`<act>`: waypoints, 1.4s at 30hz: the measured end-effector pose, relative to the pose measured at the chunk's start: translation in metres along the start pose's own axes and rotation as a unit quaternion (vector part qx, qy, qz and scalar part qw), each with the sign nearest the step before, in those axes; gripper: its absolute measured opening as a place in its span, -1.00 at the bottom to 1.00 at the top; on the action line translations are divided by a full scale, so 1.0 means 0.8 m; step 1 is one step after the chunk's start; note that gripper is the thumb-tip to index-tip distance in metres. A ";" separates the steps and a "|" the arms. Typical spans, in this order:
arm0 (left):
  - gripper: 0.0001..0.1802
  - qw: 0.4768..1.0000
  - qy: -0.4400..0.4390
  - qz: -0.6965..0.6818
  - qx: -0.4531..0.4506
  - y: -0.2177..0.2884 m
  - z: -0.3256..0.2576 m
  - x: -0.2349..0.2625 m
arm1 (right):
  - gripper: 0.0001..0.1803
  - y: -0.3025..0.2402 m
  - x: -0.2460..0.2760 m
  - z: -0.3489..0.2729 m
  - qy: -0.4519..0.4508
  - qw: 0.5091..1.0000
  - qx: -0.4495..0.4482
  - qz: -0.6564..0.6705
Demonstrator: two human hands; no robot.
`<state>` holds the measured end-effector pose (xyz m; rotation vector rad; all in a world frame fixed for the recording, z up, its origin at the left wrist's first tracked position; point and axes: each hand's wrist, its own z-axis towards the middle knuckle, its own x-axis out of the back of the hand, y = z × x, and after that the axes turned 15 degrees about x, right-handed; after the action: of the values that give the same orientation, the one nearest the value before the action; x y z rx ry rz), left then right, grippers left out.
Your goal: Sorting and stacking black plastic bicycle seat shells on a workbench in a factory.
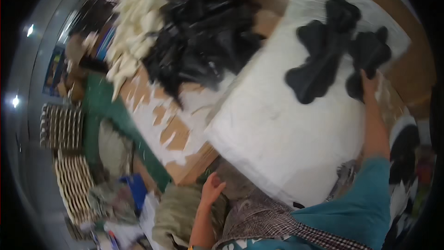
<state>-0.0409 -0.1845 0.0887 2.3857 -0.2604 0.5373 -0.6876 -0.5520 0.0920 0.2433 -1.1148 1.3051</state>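
Note:
My right hand (368, 84) reaches over the white-covered pad and grips the edge of a dark black lobed piece (371, 52), its fingertips partly hidden against it. Just left of it lies another black lobed piece, roughly bone-shaped (318, 65), with a rounded black part (342, 13) at its far end. Both rest on the white wrapped surface (282, 120). My left hand (212, 189) hangs near my body beside the near edge, fingers loosely bent and thumb apart, holding nothing.
A heap of glossy black pieces (203, 37) and a cream-coloured heap (143, 23) lie on a brown board with torn white paper (171, 134). Olive sacks (178, 215) stand at the near left, with stacked striped bundles (74, 187) farther left. Brown board (416, 83) borders the right.

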 end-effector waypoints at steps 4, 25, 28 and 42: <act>-0.34 0.993 0.080 -0.047 0.069 -0.084 -0.036 0.023 | -0.41 -0.054 0.028 -0.031 0.030 0.976 0.192 0.095; -0.74 0.330 0.495 -0.765 0.247 -0.710 -0.331 0.094 | -0.78 -0.733 0.377 -1.216 -0.775 0.074 0.516 0.356; -0.68 0.331 0.478 -0.742 0.334 -0.775 -0.307 0.070 | -0.77 -0.712 0.386 -1.342 -0.787 0.005 0.529 0.318; -0.41 0.436 0.506 -0.446 0.596 -0.833 -0.209 0.060 | -0.62 -0.699 0.309 -1.415 -0.340 -0.254 0.889 -0.174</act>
<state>0.1640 0.4269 -0.1546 2.0360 2.4861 1.7524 0.3311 0.2209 -0.0459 -2.1693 -1.1358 -0.3693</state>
